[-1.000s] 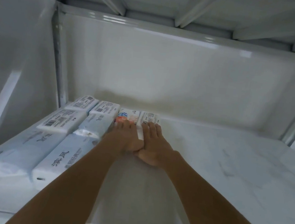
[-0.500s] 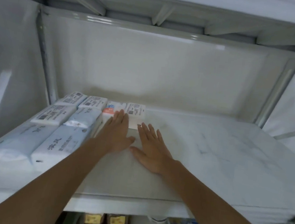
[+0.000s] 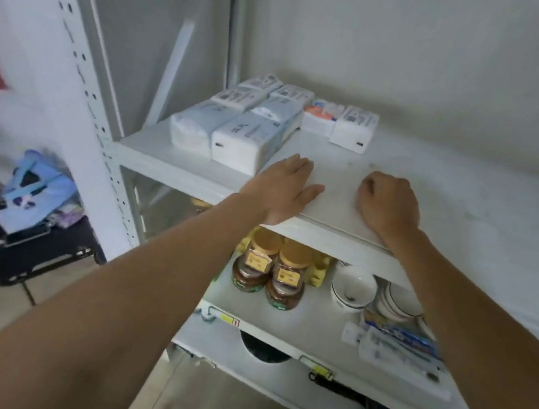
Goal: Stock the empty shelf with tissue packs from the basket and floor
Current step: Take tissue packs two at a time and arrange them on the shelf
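Several white tissue packs (image 3: pixel 243 126) lie in rows at the left of the white shelf (image 3: pixel 449 192). Two smaller packs (image 3: pixel 354 128), one with an orange and blue label, sit just right of them near the back. My left hand (image 3: pixel 284 185) lies flat over the shelf's front edge with straight fingers and holds nothing. My right hand (image 3: pixel 385 203) hovers over the front edge with its fingers loosely curled and holds nothing. Both hands are well clear of the packs. No basket is in view.
The lower shelf holds amber jars (image 3: pixel 271 272) with tan lids, white bowls (image 3: pixel 353 287) and flat boxes (image 3: pixel 402 353). A perforated white upright (image 3: pixel 82 86) stands at the left. A dark stool with blue cloth (image 3: pixel 34 202) stands on the floor at the far left.
Both hands have drawn back from the small packs to the shelf's front edge. My right hand's fingers have curled. The camera has pulled back and down, showing the lower shelves.
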A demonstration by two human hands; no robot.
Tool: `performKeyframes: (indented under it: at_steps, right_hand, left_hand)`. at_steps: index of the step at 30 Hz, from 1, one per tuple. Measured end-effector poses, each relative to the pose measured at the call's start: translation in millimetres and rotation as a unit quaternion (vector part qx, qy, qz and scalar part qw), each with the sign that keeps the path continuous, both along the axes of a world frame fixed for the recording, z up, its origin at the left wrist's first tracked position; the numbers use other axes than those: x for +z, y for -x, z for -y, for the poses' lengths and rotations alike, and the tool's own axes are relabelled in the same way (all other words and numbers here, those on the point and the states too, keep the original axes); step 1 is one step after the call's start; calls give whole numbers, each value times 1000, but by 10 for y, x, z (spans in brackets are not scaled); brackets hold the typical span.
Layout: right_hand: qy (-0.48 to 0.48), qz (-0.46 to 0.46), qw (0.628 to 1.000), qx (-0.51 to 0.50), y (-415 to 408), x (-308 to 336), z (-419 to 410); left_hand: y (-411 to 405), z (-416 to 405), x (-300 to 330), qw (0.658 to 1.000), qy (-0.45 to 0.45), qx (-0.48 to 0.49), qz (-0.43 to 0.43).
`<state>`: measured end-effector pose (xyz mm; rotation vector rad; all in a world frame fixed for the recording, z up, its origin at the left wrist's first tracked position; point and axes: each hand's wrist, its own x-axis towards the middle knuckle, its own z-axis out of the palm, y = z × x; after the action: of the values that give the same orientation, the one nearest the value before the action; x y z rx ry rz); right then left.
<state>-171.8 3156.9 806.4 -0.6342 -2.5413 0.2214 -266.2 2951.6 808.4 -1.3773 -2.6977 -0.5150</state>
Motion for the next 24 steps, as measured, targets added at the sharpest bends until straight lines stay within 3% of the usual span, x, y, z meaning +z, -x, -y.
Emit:
performKeyframes:
  at_steps: [7, 10, 14, 16, 21, 24]
  right_hand:
    - [28, -23, 997, -69, -248, -12, 250]
    - [34, -75, 993, -81, -427, -135, 566]
    - [-46, -229, 972, -22, -692, -770, 1303]
    - [-43, -241, 970, -2, -818, -1245, 1686]
    - [91, -43, 995, 4, -1248, -2506, 2479]
    - [169, 147, 975, -7, -1650, -3115, 2845]
  left_hand:
    - [-196, 637, -210, 991, -88, -27, -98]
    - [-141, 1003, -507, 977, -158, -29, -141]
    - [-21, 1542, -1030, 962, -187, -54, -190]
    - [36, 1852, -1344, 971, -154, -61, -170]
    - [10, 2643, -2312, 1000, 21, 23, 1]
    - [-220, 2931, -2902, 977, 98, 101, 161]
